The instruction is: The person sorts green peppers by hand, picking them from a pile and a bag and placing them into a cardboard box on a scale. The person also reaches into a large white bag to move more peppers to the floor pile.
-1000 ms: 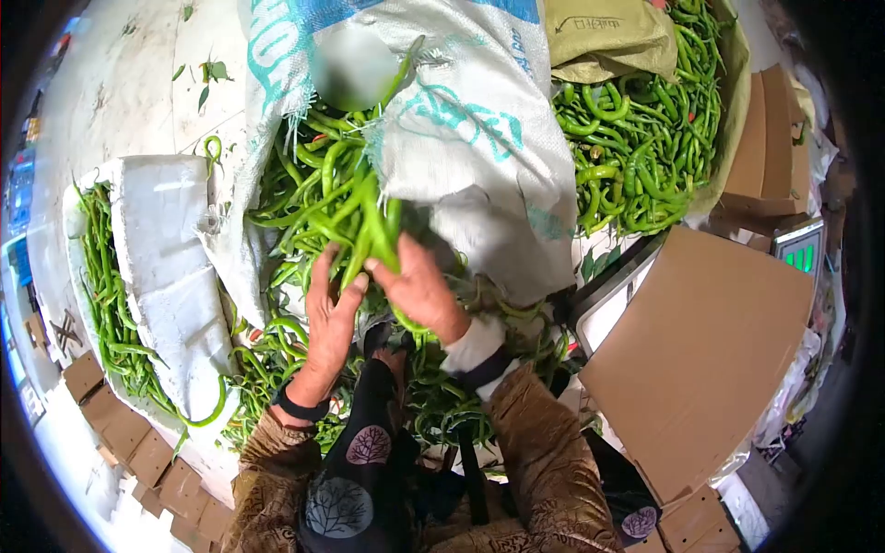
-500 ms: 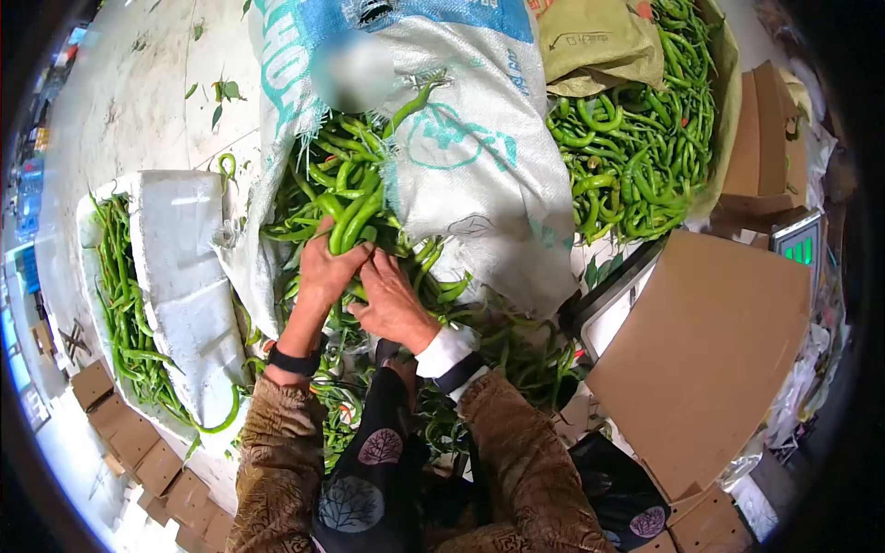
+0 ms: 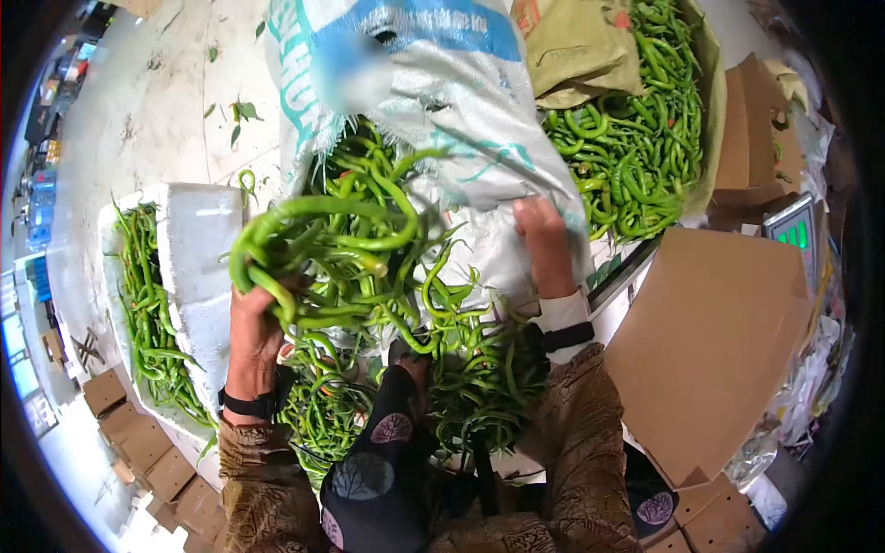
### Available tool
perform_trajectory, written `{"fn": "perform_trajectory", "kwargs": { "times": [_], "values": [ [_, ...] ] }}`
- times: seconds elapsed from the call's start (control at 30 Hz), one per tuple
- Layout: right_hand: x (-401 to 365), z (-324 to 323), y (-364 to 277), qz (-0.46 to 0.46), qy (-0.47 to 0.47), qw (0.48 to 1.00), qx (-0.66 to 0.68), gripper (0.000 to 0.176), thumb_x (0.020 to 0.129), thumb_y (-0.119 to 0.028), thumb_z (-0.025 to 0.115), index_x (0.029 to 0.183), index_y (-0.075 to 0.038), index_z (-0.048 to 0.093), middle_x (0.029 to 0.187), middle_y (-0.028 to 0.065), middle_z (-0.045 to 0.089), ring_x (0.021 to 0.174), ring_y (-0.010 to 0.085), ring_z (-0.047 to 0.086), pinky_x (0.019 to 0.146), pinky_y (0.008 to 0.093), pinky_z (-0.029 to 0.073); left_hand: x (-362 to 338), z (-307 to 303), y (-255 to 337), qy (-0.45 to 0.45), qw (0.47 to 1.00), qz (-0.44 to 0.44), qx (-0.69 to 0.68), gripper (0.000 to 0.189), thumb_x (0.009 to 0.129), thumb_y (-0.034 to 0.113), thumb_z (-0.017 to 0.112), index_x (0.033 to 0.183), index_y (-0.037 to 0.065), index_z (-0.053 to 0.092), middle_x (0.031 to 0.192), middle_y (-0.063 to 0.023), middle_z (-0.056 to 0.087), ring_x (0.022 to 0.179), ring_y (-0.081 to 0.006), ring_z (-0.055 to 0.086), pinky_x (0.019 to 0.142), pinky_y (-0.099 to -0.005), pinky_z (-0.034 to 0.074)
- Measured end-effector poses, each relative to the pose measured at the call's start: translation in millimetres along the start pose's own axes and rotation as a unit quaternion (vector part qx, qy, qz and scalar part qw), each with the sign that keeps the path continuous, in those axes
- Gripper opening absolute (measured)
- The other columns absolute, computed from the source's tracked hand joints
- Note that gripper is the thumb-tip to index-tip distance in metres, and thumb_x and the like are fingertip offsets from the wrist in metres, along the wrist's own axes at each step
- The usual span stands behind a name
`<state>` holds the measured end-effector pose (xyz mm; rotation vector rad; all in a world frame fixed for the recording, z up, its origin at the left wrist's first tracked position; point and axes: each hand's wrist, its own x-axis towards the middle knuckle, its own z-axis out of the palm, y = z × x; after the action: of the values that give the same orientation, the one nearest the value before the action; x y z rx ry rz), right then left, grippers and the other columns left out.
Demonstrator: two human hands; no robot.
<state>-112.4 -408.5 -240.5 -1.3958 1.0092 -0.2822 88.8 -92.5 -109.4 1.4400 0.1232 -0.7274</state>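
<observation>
My left hand [image 3: 256, 323] is closed around a bunch of long green chili peppers [image 3: 323, 207], lifted in front of the sack's mouth. Curved peppers stick out past its fingers. My right hand [image 3: 544, 235] is closed on the fabric of the white woven sack [image 3: 470, 101], at its right side. More peppers show inside the sack opening, and others spill out below it. A loose pile of peppers [image 3: 479, 378] lies between my forearms, around my legs.
A white foam box [image 3: 198, 226] with peppers stands at left. Behind at right is an open yellowish sack [image 3: 576, 46] full of peppers. A large cardboard sheet [image 3: 710, 350], a scale display [image 3: 791, 232] and cartons [image 3: 166, 470] surround me. Leaves lie on the floor.
My hands have moved apart from the sack's mouth. The left went left, raising a bunch of peppers; the right moved right and took hold of the sack's side. Its opening is wider.
</observation>
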Motion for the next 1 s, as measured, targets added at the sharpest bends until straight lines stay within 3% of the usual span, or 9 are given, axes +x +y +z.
{"fn": "perform_trajectory", "kwargs": {
  "times": [0.07,0.13,0.2,0.27,0.37,0.57,0.67,0.93,1.0],
  "values": [
    [-13,-3,-5,0.028,-0.033,0.999,0.001,0.034,0.090,-0.023,0.063,0.116,-0.001,0.061,0.110,0.0099,0.064,0.091,0.0121,0.060,0.078,0.0247,0.047,-4,-13,10,-0.036,0.987,-0.024,-0.153,0.050,0.077,0.011,0.067,0.123,-0.001,0.051,0.102,-0.0127,0.063,0.084,-0.0254,0.064,0.076,-0.0369,0.056],
    [-40,2,-7,0.055,-0.076,0.996,0.006,0.035,0.090,-0.023,0.062,0.117,-0.001,0.061,0.111,0.0088,0.064,0.090,0.0124,0.060,0.079,0.0243,0.047,-10,-4,31,-0.026,0.972,0.030,-0.233,0.046,0.081,0.004,0.060,0.126,0.002,0.048,0.101,-0.0141,0.063,0.089,-0.0270,0.061,0.082,-0.0416,0.053],
    [-68,9,-15,0.051,-0.079,0.994,0.060,0.038,0.088,-0.021,0.061,0.118,0.003,0.059,0.102,0.0125,0.067,0.087,0.0166,0.062,0.076,0.0295,0.050,1,-22,31,-0.112,0.944,-0.001,-0.312,0.038,0.082,0.001,0.060,0.119,0.002,0.055,0.095,-0.0127,0.060,0.090,-0.0257,0.057,0.088,-0.0433,0.049],
    [-96,9,-36,0.063,-0.113,0.988,0.082,0.040,0.090,-0.022,0.061,0.123,0.002,0.057,0.109,0.0117,0.065,0.094,0.0166,0.062,0.081,0.0289,0.048,-27,6,52,-0.136,0.951,0.021,-0.277,0.043,0.078,-0.001,0.062,0.120,0.003,0.055,0.084,-0.0031,0.050,0.083,-0.0179,0.048,0.085,-0.0381,0.044],
    [-135,9,-66,0.060,-0.168,0.979,0.101,0.042,0.093,-0.023,0.059,0.127,0.001,0.054,0.116,0.0112,0.064,0.102,0.0172,0.061,0.086,0.0290,0.046,-55,16,72,-0.222,0.916,0.017,-0.333,0.043,0.077,-0.002,0.061,0.119,0.005,0.056,0.079,0.0014,0.044,0.075,-0.0125,0.040,0.082,-0.0353,0.041],
    [-191,7,-123,-0.050,-0.206,0.973,0.090,0.042,0.096,-0.027,0.057,0.126,0.002,0.055,0.115,0.0100,0.064,0.103,0.0153,0.060,0.086,0.0291,0.045,-111,30,114,-0.304,0.888,0.041,-0.343,0.042,0.075,0.000,0.060,0.116,0.007,0.054,0.075,0.0028,0.038,0.072,-0.0120,0.039,0.083,-0.0358,0.042],
    [-209,9,-130,-0.042,-0.189,0.972,0.136,0.038,0.095,-0.023,0.058,0.124,0.001,0.057,0.107,0.0074,0.065,0.094,0.0139,0.061,0.080,0.0276,0.048,-136,42,134,-0.341,0.866,0.060,-0.360,0.041,0.075,0.002,0.062,0.115,0.010,0.055,0.072,0.0060,0.036,0.070,-0.0101,0.038,0.081,-0.0343,0.041],
    [-262,-3,-130,-0.072,-0.195,0.958,0.199,0.042,0.095,-0.026,0.056,0.125,0.003,0.056,0.116,0.0092,0.062,0.104,0.0169,0.059,0.085,0.0305,0.046,-196,70,158,-0.428,0.815,0.057,-0.385,0.045,0.077,0.003,0.064,0.120,0.010,0.053,0.078,0.0062,0.040,0.072,-0.0083,0.040,0.082,-0.0330,0.039],
    [-268,-11,-120,-0.069,-0.177,0.963,0.193,0.040,0.094,-0.025,0.057,0.123,0.002,0.057,0.115,0.0079,0.062,0.104,0.0163,0.058,0.084,0.0302,0.046,-206,74,157,-0.444,0.807,0.070,-0.383,0.049,0.078,0.000,0.063,0.125,0.004,0.049,0.080,0.0047,0.042,0.074,-0.0090,0.042,0.083,-0.0328,0.037]
  ]
}}
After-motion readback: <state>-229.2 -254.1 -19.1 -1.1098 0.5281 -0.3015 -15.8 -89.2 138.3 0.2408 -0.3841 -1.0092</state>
